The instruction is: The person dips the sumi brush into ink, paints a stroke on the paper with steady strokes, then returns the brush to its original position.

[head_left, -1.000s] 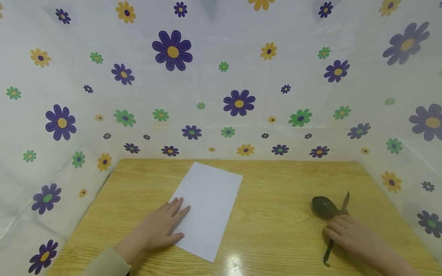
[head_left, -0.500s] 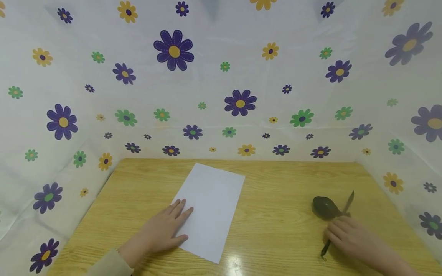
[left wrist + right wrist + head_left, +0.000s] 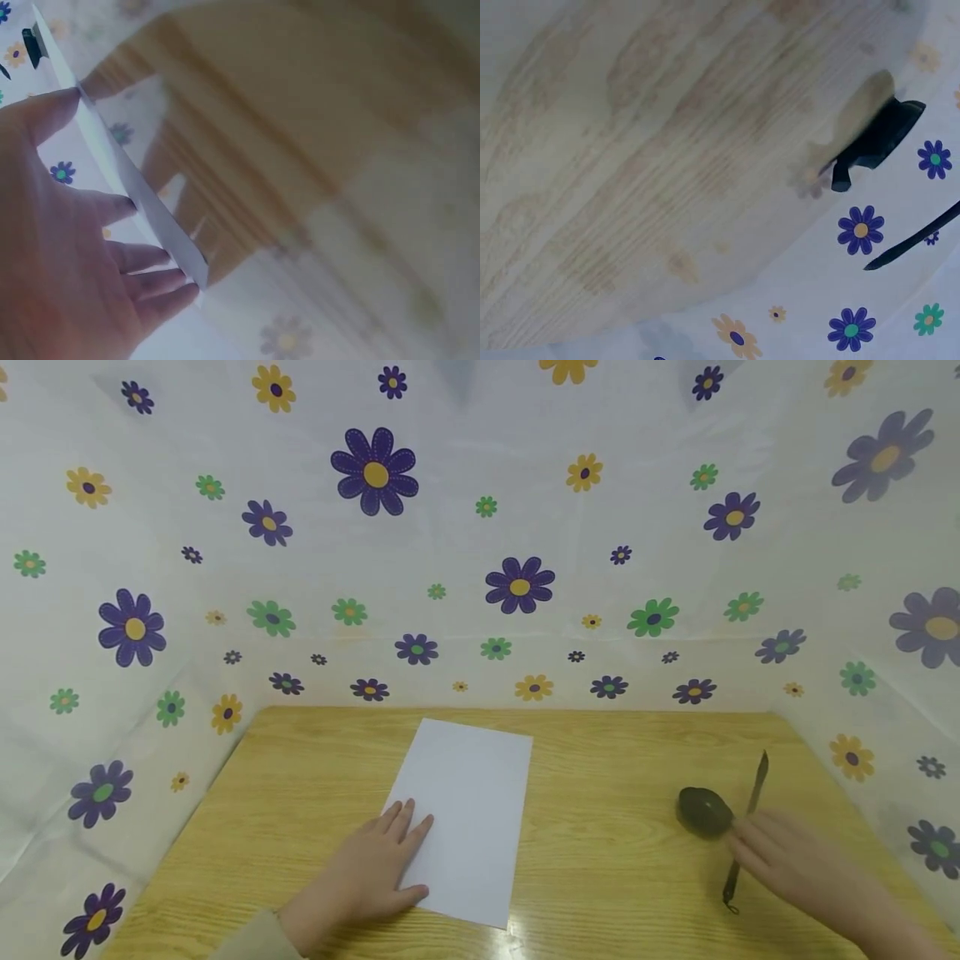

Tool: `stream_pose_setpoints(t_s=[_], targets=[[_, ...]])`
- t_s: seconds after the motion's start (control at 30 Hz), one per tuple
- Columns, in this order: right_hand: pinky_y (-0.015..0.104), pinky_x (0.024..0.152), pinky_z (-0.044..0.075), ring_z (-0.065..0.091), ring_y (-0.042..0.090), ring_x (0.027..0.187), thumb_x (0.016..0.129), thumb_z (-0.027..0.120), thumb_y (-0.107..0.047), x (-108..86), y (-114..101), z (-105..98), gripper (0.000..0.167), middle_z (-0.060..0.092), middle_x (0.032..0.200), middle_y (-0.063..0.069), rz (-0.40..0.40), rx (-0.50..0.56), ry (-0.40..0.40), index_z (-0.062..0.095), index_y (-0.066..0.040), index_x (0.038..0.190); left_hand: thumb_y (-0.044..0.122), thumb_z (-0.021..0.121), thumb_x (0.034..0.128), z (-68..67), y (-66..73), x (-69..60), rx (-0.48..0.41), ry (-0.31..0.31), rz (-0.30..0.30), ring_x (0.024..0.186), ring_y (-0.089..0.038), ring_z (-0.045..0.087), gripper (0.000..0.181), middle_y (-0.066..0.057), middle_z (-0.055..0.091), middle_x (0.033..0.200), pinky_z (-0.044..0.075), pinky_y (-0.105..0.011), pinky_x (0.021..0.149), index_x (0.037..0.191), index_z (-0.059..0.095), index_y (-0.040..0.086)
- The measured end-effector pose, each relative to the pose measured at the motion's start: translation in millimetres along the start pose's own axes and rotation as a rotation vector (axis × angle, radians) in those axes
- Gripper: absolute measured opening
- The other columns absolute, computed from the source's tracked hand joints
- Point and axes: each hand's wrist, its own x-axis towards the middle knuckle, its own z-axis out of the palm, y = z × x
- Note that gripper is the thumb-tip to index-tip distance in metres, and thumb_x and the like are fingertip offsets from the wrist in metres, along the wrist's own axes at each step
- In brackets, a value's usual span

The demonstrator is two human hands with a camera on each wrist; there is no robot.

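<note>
A white sheet of paper (image 3: 468, 827) lies tilted on the wooden table, left of the middle. My left hand (image 3: 367, 868) rests spread on its left edge, and the left wrist view shows the fingertips (image 3: 120, 208) touching that edge. To the right, my right hand (image 3: 802, 868), blurred, pinches a dark calligraphy brush (image 3: 756, 785) midway along its shaft. The pointed tip is at the far end and a small loop at the near end. A black oval dish, like an inkstone (image 3: 705, 812), sits just left of the brush. The right wrist view shows the brush (image 3: 911, 244) without the hand.
The wooden table (image 3: 600, 827) is enclosed at the back and sides by white cloth (image 3: 450, 543) printed with flowers. Wood surface lies between the paper and the inkstone. Light glares near the table's front edge.
My right hand has shifted right and slightly up, and the brush with it. My left hand and the near end of the paper have moved right, turning the sheet a little straighter.
</note>
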Motion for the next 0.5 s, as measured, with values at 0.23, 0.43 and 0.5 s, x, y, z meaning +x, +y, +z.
stream_pose_setpoints(t_s=[0.23,0.43,0.5], targets=[[0.044,0.136,0.018,0.066,0.033,0.096,0.112,-0.003,-0.002,-2.9,5,-4,0.063,0.073,0.108,0.018,0.035,-0.007,0.033,0.06,-0.001,0.112,0.069,0.058,0.097,1.0,14.6,7.5,0.007,0.018,-0.019,0.156,-0.047,0.038,0.091,-0.028,0.037,0.168,0.04,-0.057,0.125,0.163,0.041,0.009],[0.035,0.136,-0.005,0.067,0.038,0.099,0.101,0.018,0.006,-2.5,7,-11,0.054,0.073,0.116,0.023,0.067,0.026,0.029,0.054,0.003,0.141,0.071,0.059,0.096,0.4,30.5,15.1,-0.011,0.031,-0.037,0.154,-0.055,0.035,0.094,-0.026,0.036,0.169,0.039,-0.062,0.124,0.163,0.042,0.008],[0.034,0.136,-0.006,0.067,0.038,0.098,0.106,0.014,0.005,-1.5,8,-13,0.061,0.074,0.115,0.023,0.072,0.022,0.024,0.031,0.0,0.164,0.072,0.058,0.0961,0.2,35.2,18.3,-0.015,0.03,-0.042,0.153,-0.056,0.036,0.094,-0.026,0.036,0.169,0.042,-0.062,0.122,0.163,0.042,0.008]])
